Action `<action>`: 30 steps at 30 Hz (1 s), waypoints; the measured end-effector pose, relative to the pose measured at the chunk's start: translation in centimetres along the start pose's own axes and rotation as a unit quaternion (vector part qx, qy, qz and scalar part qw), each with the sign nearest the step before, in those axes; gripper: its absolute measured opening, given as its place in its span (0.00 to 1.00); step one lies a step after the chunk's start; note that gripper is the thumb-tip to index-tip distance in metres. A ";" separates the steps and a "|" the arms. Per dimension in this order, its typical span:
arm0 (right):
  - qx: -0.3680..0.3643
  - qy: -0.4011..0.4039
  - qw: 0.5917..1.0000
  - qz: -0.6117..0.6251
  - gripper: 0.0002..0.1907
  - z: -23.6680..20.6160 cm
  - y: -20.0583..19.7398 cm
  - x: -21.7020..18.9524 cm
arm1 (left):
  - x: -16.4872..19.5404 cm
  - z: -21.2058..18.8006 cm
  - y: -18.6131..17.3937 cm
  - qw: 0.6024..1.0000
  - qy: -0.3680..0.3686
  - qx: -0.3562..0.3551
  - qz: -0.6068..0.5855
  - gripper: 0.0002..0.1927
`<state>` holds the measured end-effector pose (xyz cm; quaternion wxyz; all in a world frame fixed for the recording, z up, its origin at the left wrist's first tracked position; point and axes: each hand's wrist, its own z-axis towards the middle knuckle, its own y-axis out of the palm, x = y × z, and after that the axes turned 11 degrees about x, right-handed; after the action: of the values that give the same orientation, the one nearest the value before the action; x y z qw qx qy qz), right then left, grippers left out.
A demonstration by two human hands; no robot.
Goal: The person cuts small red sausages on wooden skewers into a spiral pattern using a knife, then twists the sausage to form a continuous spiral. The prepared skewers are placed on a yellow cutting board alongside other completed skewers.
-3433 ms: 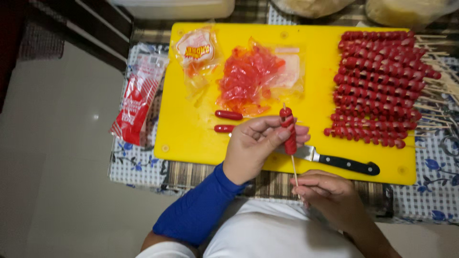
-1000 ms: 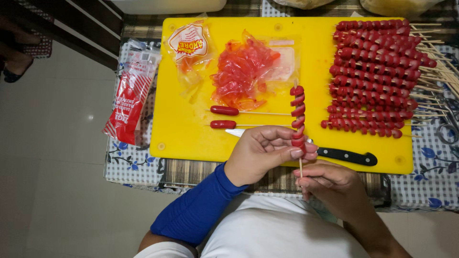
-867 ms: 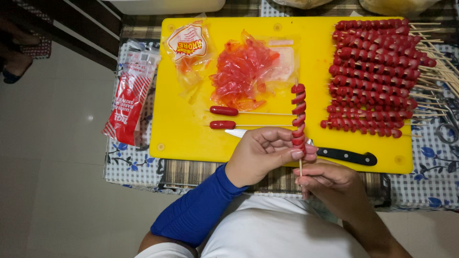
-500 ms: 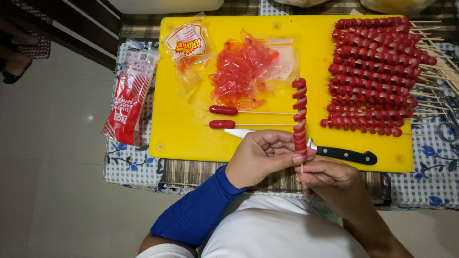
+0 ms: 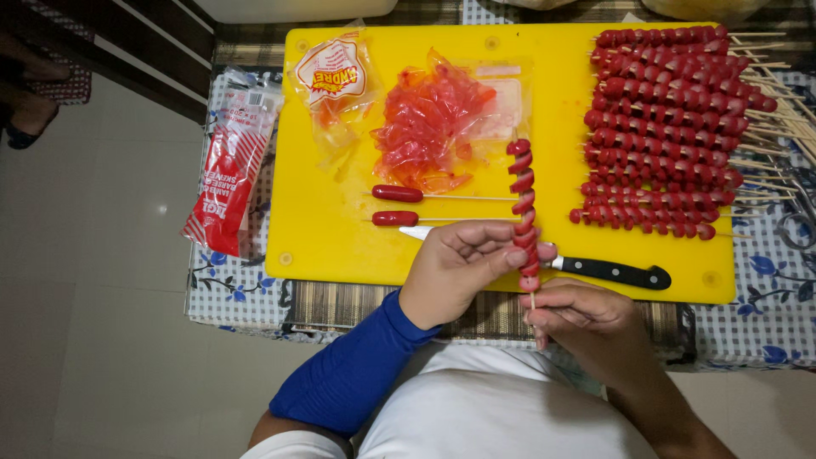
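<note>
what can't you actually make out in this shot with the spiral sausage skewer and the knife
Head view only:
- Knife: most of the blade is hidden under the left hand.
- Spiral sausage skewer: the stick's lower end disappears inside the right hand.
- Finished skewer pile: stick ends cut off by the right edge.
- Containers along the top edge: cropped.

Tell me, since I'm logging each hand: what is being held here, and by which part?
A spiral-cut sausage on a skewer. The left hand pinches the sausage's lower end; the right hand has its grip on the bare stick below.
</note>
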<state>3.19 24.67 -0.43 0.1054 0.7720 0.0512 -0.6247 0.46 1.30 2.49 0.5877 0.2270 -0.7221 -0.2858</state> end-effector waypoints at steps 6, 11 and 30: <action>-0.005 0.005 1.000 0.024 0.11 0.0 -0.1 0.4 | -0.6 -0.1 -0.4 0.999 -0.031 -0.019 0.015 0.13; -0.005 0.001 0.999 0.032 0.10 0.0 -0.2 0.7 | -0.8 -0.3 -0.7 0.999 -0.039 -0.010 0.006 0.14; 0.011 0.034 0.999 0.009 0.12 0.1 0.1 0.1 | -1.1 -0.9 -0.7 0.997 -0.060 -0.043 0.020 0.15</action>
<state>3.17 24.58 -0.58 0.1009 0.7946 0.0405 -0.5974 1.54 1.37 1.38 0.5578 0.1694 -0.7478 -0.3178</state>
